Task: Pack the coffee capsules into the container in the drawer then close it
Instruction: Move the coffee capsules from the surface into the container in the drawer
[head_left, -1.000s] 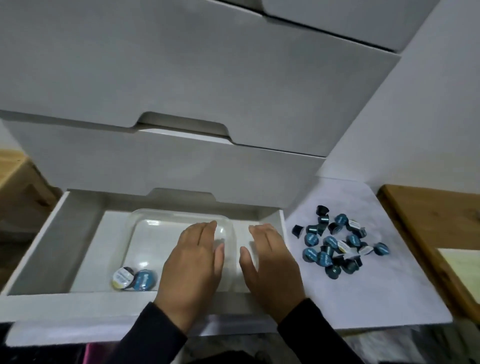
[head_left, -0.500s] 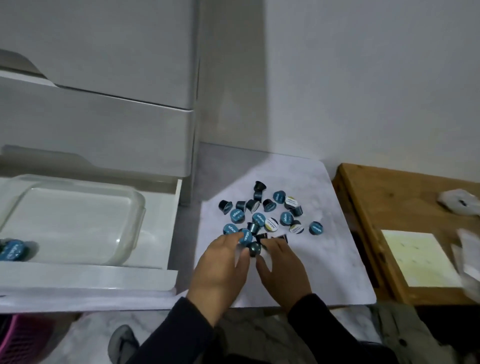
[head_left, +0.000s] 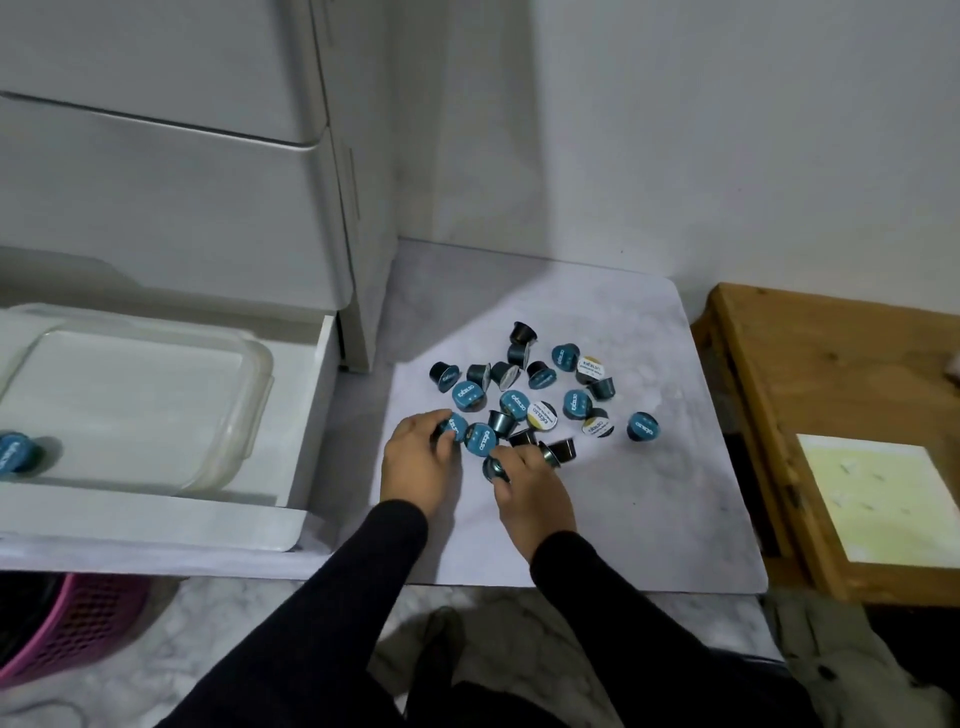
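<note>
Several dark coffee capsules (head_left: 540, 400) with blue or white lids lie scattered on a pale marbled mat (head_left: 649, 509). My left hand (head_left: 418, 462) curls its fingers round a blue-lidded capsule (head_left: 453, 427) at the pile's near left edge. My right hand (head_left: 530, 493) pinches a dark capsule (head_left: 493, 469) just beside it. The clear plastic container (head_left: 244, 415) sits in the open white drawer (head_left: 306, 431) at the left, with one blue capsule (head_left: 13, 454) at its near left corner.
White closed drawers (head_left: 171, 197) rise above the open one. A wooden tray (head_left: 769, 415) with a yellow sheet borders the mat on the right. A pink basket (head_left: 78, 618) stands below the drawer front. The white wall stands behind the mat.
My hands left the container in the drawer, moved right to the capsule pile and closed on capsules. The view swung right with them.
</note>
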